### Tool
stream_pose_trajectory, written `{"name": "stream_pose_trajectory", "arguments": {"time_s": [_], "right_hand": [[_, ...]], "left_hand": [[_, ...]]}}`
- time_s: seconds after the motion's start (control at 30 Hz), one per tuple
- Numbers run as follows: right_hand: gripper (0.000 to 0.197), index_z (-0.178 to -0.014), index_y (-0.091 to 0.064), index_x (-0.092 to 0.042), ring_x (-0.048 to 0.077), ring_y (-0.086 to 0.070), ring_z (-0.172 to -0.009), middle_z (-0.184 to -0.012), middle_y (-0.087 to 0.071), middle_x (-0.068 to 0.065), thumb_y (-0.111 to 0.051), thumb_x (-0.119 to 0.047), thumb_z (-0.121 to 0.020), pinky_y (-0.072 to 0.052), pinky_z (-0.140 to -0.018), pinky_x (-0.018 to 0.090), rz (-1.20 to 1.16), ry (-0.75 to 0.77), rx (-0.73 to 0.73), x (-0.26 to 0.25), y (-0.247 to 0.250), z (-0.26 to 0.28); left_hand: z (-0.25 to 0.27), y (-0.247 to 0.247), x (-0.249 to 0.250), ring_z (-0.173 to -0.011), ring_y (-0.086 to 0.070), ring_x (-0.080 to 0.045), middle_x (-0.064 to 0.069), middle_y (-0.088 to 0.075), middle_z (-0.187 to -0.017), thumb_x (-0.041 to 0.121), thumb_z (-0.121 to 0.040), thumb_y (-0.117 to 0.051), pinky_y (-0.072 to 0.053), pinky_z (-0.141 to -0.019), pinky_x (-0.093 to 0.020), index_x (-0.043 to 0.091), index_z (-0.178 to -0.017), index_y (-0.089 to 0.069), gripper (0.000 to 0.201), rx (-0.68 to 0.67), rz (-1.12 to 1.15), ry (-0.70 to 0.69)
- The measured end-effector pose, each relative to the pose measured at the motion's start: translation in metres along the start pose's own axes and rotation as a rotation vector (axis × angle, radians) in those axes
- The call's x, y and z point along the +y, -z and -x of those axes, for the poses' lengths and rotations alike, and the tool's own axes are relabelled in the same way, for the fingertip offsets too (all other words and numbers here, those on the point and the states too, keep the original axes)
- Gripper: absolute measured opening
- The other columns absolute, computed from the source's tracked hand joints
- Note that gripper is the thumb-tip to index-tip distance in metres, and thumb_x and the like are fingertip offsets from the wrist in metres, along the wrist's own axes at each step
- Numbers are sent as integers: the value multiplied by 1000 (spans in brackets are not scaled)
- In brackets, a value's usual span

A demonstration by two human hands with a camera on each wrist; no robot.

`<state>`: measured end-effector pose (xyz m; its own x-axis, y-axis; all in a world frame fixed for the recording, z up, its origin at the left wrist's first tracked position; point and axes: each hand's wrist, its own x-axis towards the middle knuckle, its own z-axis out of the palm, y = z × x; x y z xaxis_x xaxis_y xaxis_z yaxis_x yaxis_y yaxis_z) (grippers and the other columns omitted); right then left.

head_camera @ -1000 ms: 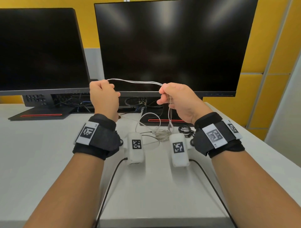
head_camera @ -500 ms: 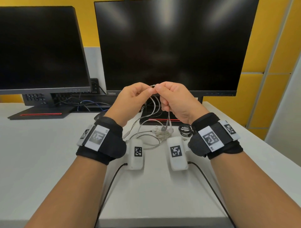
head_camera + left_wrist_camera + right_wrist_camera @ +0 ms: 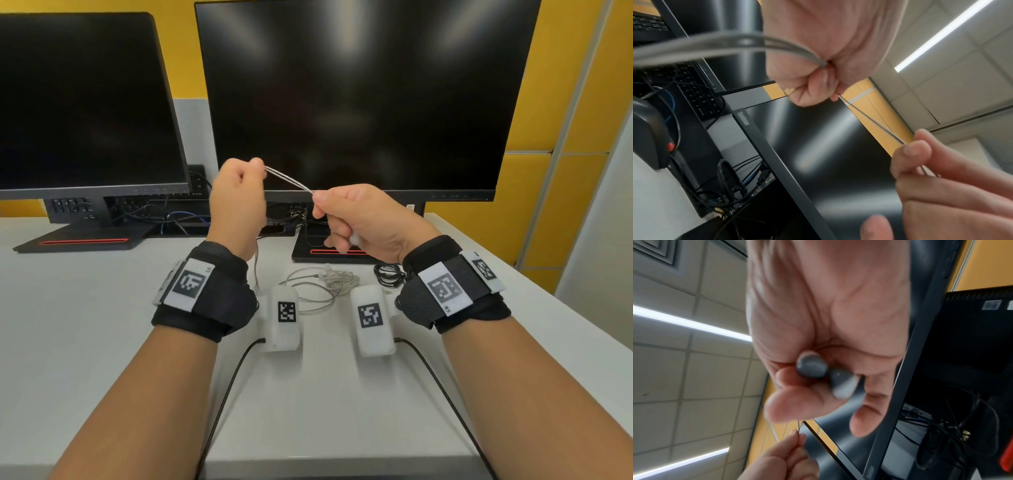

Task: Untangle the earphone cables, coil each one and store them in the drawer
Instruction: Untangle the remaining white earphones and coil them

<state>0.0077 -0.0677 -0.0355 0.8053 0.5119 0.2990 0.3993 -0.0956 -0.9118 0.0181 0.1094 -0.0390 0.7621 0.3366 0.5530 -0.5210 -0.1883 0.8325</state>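
A thin clear earphone cable (image 3: pixel 289 179) is stretched taut between both raised hands in front of the big monitor. My left hand (image 3: pixel 239 192) pinches one end at upper left, and more of the cable (image 3: pixel 789 47) trails out of its fist. My right hand (image 3: pixel 346 209) pinches the other end lower right, with the two grey earbuds (image 3: pixel 813 365) tucked in its curled fingers. A loose tangle of clear earphone cable (image 3: pixel 325 282) lies on the desk below. A coiled black earphone cable (image 3: pixel 387 274) sits to its right. No drawer is in view.
Two dark monitors (image 3: pixel 342 96) stand at the back on the white desk (image 3: pixel 85 325). Cables and a keyboard (image 3: pixel 178 212) lie under them. Black leads (image 3: pixel 233 387) run from my wrist cameras toward the desk's front edge.
The hands met in the middle half a second ago. They have now drawn apart, the left hand going up and left, pulling a short stretch of cable tight between them.
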Motion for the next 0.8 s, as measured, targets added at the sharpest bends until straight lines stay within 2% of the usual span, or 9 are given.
{"name": "stream_pose_trajectory", "arguments": {"time_s": [0.1,0.17,0.3,0.37,0.43,0.5,0.57,0.7,0.8], "right_hand": [[29,-82,-59,-12,14,-55,-48,-45,-41,-5,-44,-24,-103,-48,-96,50,-81,34,39,-4,1,0],[26,-84,-60,-12,14,-54,-51,-48,-45,-3,-44,-21,-103,-51,-91,44,-274,75,98,-6,2,-1],[17,-100,-59,-10,13,-70,-78,-85,-72,2,-43,-12,-102,-54,-83,31,-597,178,252,-6,10,-3],[19,-103,-60,-15,14,-69,-104,-112,-70,3,-41,-10,-102,-51,-94,33,-446,195,311,-3,13,-5],[21,-103,-62,-17,11,-66,-109,-118,-68,2,-43,-7,-101,-46,-100,34,-182,164,325,2,10,-8],[23,-101,-64,-16,9,-68,-97,-103,-70,1,-43,-6,-100,-48,-95,33,24,106,296,5,5,-9],[23,-100,-65,-14,9,-66,-77,-83,-68,-1,-42,-12,-102,-52,-83,31,104,39,201,4,2,-8],[31,-98,-64,-7,9,-41,-52,-56,-44,-2,-39,-25,-105,-43,-57,22,-66,-60,-26,2,3,-2],[32,-84,-60,-8,11,-41,-48,-49,-41,-3,-40,-24,-104,-43,-64,27,-212,3,-63,-3,3,2]], "left_hand": [[-3,2,-4,-59,-38,-12,1,-41,-66,27,-98,-43,-34,-54,-28,20,-79,-50,21,97,-68,42],[2,-1,-2,-62,-41,-12,0,-44,-70,26,-98,-45,-36,-56,-28,15,-85,-57,21,19,-155,18],[18,-5,6,-52,-46,0,9,-53,-69,31,-98,-49,-37,-54,-21,21,-96,-70,23,-364,-420,-46],[23,-5,10,-42,-38,-4,15,-46,-54,37,-98,-49,-33,-50,-20,28,-99,-72,24,-586,-443,9],[25,-4,12,-44,-30,-6,10,-37,-51,38,-97,-50,-32,-46,-20,30,-105,-71,24,-744,-385,60],[26,-4,14,-46,-30,-6,6,-37,-55,35,-99,-49,-32,-45,-18,23,-103,-71,26,-741,-298,27],[23,-4,14,-45,-36,-2,11,-45,-54,33,-99,-48,-34,-48,-17,13,-94,-70,30,-604,-231,-45],[15,-2,9,-43,-39,1,15,-44,-49,33,-97,-53,-34,-48,-13,4,-90,-63,32,-377,-182,-106],[16,-4,9,-42,-40,1,16,-44,-47,31,-96,-54,-34,-47,-11,9,-81,-62,28,-384,-143,-110]]}}
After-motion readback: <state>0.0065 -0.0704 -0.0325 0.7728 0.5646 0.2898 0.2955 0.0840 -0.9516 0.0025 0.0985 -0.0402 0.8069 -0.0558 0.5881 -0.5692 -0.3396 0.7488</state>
